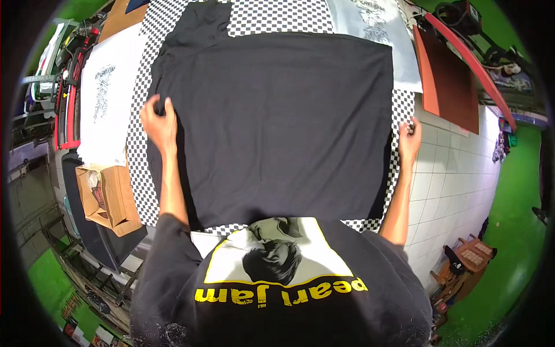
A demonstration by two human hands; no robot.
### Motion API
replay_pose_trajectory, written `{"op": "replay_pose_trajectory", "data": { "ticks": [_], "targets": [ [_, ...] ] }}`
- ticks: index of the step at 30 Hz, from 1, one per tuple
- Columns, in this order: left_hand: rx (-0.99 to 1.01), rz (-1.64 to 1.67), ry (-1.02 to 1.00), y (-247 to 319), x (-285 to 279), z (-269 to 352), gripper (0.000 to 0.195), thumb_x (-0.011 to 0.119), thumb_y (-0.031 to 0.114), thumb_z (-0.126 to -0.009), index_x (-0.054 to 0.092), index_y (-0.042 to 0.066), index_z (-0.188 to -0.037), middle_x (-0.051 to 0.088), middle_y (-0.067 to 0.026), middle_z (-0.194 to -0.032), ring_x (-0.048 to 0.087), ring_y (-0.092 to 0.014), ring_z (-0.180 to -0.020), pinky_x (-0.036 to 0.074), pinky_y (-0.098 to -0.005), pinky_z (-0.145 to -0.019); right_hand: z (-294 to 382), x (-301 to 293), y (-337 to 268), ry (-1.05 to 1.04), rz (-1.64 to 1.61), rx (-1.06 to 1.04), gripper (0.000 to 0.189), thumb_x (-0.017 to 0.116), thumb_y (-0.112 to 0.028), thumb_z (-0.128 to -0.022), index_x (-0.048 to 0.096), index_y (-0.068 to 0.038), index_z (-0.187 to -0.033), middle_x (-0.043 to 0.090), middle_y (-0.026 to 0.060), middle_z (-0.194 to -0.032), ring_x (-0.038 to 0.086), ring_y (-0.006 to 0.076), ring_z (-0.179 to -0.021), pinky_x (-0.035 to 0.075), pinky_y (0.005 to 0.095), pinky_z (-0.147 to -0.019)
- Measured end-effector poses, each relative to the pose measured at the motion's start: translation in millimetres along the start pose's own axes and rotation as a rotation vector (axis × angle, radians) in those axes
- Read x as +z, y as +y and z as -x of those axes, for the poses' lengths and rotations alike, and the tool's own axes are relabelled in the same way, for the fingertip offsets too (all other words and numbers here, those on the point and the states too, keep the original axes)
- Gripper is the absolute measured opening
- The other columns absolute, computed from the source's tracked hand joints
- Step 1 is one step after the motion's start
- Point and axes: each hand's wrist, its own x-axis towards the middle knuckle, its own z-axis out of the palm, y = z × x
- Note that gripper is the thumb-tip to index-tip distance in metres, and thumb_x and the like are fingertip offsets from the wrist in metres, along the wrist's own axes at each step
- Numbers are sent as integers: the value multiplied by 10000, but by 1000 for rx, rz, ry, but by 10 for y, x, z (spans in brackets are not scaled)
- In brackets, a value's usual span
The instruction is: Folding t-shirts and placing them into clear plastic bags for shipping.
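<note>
A large black cloth garment (277,121), probably a T-shirt, lies spread in front of me with light creases. Its far left part (199,21) is bunched and extends toward the top of the view. My left hand (159,126) is over the garment's left side, thumb and fingers apart and curled, with nothing visible between them. Whether it touches the cloth is unclear. Just beyond the garment's right edge, my right hand (409,141) hovers near the table's border, slightly blurred, fingers apart and holding nothing visible.
A black-and-white checkered cover (277,17) lies beneath the garment. Printed white fabric (104,95) lies left, and pale printed fabric (368,26) far right. A cardboard box (110,195) sits at left. An orange-brown panel (446,82) and red bar (470,56) stand right.
</note>
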Motion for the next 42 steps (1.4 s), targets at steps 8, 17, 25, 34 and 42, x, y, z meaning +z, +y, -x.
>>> {"op": "replay_pose_trajectory", "data": {
  "ticks": [8,17,25,34,42],
  "targets": [
    [-480,-259,-163,-463,-1307,1698,476,702,340,-863,595,52,-1227,580,-188,-1182,543,-362,-1130,434,-465,-963,1959,-740,130,-125,280,309,421,715,-235,-845,592,-23,-1186,571,180,-1163,561,342,-1099,452,442,-953],
    [-432,-345,-296,-716,-1437,1861,506,722,387,-836,599,107,-1239,562,-195,-1240,544,-396,-1137,450,-486,-963,1967,-894,516,-54,-185,447,132,712,-53,-837,599,-34,-902,535,-44,-748,463,61,-683,425,225,-664],
    [-411,-296,-332,-767,-1483,1839,498,728,336,-822,597,101,-1241,557,-192,-1232,540,-393,-1143,442,-470,-983,2147,-913,587,-133,-121,489,290,725,-97,-847,633,-6,-1106,560,-46,-714,487,58,-660,428,224,-654],
    [-111,-210,-300,-231,-1509,1788,518,725,235,-790,573,80,-1260,571,-182,-1209,550,-383,-1127,447,-468,-973,1871,-1014,526,-204,103,407,178,706,-181,-837,685,-47,-952,608,9,-723,562,111,-681,479,282,-673],
    [463,467,-850,2159,-1205,2083,326,710,154,-754,667,69,-1065,631,-143,-1117,598,-352,-1034,495,-452,-880,733,-521,244,-232,72,101,291,638,-203,-841,663,-6,-1054,690,126,-905,653,229,-849,505,347,-787]
  ]
}}
